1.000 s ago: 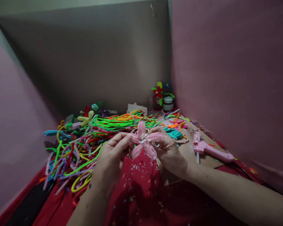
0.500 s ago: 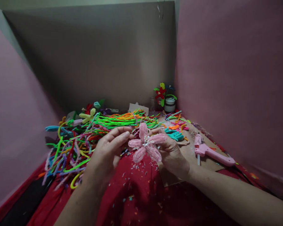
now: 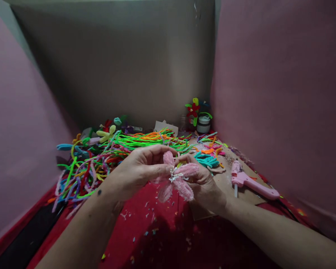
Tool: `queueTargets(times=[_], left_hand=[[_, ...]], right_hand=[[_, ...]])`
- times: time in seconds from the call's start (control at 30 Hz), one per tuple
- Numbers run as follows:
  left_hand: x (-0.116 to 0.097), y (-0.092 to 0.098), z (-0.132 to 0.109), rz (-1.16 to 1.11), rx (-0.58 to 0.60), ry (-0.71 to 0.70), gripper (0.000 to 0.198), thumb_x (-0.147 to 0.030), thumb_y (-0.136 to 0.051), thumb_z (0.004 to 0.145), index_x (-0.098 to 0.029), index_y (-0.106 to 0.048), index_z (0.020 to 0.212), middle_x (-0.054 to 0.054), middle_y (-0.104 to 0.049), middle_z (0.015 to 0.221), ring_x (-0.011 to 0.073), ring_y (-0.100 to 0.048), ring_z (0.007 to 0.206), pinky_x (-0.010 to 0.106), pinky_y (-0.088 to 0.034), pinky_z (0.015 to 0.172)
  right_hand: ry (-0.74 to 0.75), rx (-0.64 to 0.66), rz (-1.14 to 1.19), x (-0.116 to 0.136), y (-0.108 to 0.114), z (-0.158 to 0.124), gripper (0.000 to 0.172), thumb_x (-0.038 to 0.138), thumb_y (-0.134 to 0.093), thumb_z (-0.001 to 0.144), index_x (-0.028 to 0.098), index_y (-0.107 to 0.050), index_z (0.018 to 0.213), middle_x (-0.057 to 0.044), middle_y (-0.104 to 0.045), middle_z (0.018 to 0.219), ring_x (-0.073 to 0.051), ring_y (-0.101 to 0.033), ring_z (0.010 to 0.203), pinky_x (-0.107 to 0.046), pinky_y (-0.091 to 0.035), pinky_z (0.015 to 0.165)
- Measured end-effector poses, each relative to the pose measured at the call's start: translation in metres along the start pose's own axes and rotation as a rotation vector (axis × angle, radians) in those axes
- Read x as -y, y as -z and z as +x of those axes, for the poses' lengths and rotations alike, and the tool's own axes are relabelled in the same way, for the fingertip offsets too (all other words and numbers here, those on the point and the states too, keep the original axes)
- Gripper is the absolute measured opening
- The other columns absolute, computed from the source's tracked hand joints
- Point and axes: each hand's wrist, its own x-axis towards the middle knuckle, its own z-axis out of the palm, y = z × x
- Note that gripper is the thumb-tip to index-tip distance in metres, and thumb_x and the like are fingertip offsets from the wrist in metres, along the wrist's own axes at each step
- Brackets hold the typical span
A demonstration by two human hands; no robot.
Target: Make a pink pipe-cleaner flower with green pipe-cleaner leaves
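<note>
A fuzzy pink pipe-cleaner flower with white stamens at its centre is held up between my two hands, facing me. My left hand is closed on it from the left, the thumb across a petal near the stamens and the fingers behind. Behind the petals on the right, my right hand grips the flower from the back; its fingertips are partly hidden. A bit of yellow-green shows between the hands.
Many coloured pipe cleaners lie heaped at the back and left. Right stands a pink glue gun on cardboard. Turquoise pieces lie beyond my right hand. Scraps dot the red cloth. Finished flowers stand by a white-lidded jar.
My left hand has moved right and closed on the flower, covering its left petal. The flower has tilted slightly; my right hand keeps its grip behind it.
</note>
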Motion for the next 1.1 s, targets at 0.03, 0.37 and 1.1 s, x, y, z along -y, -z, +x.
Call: queueTargets(times=[0.03,0.37,1.1], left_hand=[[0.003,-0.001,0.000,-0.023,-0.022,-0.008,0.026,-0.016,-0.071,0.064,-0.016,-0.068,0.090,0.004,-0.063,0.076,0.0141,-0.058,0.066,0.024,-0.046,0.061],[0.024,-0.025,-0.004,-0.234,-0.315,-0.078,0.033,-0.015,-0.075,0.058,-0.016,-0.065,0.090,-0.002,-0.059,0.069,0.0069,-0.053,0.058,0.017,-0.044,0.055],[0.019,-0.007,-0.001,-0.021,-0.399,-0.223,0.028,-0.027,-0.067,0.073,-0.023,-0.063,0.100,0.001,-0.066,0.082,0.0111,-0.060,0.074,0.019,-0.046,0.066]], right_hand=[[0.013,-0.010,-0.003,-0.001,0.000,0.000,0.007,0.025,-0.064,0.077,0.029,-0.069,0.080,-0.002,-0.054,0.094,-0.016,-0.053,0.090,-0.037,-0.046,0.082],[0.110,-0.086,-0.096,-0.005,0.001,-0.003,0.012,0.017,-0.059,0.080,0.026,-0.066,0.082,-0.003,-0.050,0.096,-0.016,-0.053,0.093,-0.034,-0.047,0.083],[0.045,-0.117,-0.113,-0.005,0.001,0.003,0.004,0.023,-0.060,0.079,0.022,-0.064,0.077,-0.003,-0.050,0.090,-0.015,-0.051,0.084,-0.031,-0.045,0.076]])
